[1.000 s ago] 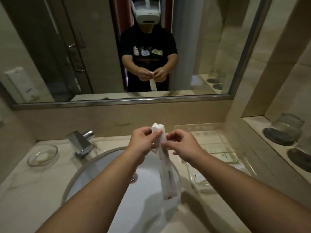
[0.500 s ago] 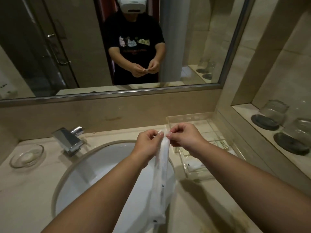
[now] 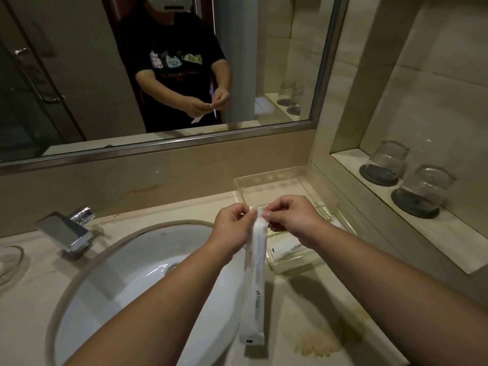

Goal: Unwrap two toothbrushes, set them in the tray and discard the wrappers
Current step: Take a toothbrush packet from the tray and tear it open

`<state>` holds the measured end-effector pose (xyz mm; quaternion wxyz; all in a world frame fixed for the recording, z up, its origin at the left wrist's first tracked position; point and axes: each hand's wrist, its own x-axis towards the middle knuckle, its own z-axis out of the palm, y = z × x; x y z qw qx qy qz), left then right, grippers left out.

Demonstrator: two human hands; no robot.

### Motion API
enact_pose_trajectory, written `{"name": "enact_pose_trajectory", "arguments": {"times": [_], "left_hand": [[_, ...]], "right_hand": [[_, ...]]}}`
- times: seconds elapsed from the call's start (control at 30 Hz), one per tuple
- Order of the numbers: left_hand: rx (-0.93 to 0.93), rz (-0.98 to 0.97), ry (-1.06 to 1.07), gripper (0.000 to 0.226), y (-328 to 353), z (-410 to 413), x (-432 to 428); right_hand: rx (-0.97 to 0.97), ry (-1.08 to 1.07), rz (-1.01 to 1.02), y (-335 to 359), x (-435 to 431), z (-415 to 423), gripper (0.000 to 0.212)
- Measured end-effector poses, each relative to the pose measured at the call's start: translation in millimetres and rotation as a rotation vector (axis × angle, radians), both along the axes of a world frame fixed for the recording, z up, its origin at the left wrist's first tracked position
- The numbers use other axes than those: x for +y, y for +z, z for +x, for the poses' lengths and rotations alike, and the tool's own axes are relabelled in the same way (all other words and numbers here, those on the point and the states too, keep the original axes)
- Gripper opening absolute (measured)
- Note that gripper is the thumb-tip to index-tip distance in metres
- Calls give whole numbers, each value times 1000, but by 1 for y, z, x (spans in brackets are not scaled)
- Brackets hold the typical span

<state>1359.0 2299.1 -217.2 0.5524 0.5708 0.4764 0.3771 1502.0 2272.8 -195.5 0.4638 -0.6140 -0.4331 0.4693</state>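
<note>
Hands at work above the sink point(image 3: 148, 265): the left hand point(image 3: 233, 227) and right hand point(image 3: 291, 216) each pinch the top edge of a wrapped toothbrush point(image 3: 254, 281), which hangs down sealed between them. The clear tray point(image 3: 280, 178) on the table point(image 3: 311, 326), just beyond the hands, shows no unwrapped brush. Judging by this, the task is barely begun; a second brush cannot be made out.

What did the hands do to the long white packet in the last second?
Both hands, left hand and right hand, kept pinching the top of the toothbrush wrapper. Its crumpled top got pulled flatter, and the packet hung further toward the person. Nothing was let go. The tray stayed put.
</note>
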Motion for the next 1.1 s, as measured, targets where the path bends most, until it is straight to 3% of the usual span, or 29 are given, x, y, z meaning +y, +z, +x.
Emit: {"name": "enact_pose_trajectory", "arguments": {"times": [0.23,0.37,0.4,0.5,0.63,0.73,0.87,1.1], "left_hand": [[39,16,1,26,9,11,3],[98,141,55,19,16,16,5],[120,189,76,15,17,16,4],[173,233,-28,33,16,16,0],[193,273,-155,18,12,24,-4],[40,135,-93,20,15,27,0],[-200,-187,-211,19,20,18,6],[-192,-333,-249,20,20,19,6]], "right_hand": [[-119,96,15,12,2,5,8],[-215,19,7,25,9,7,20],[-207,-32,-8,28,11,8,21],[-111,-161,-65,36,17,11,15],[32,-199,-106,43,20,5,7],[77,-286,-65,43,22,6,12],[-154,-220,-39,41,19,18,4],[-141,-117,-115,33,17,18,11]]}}
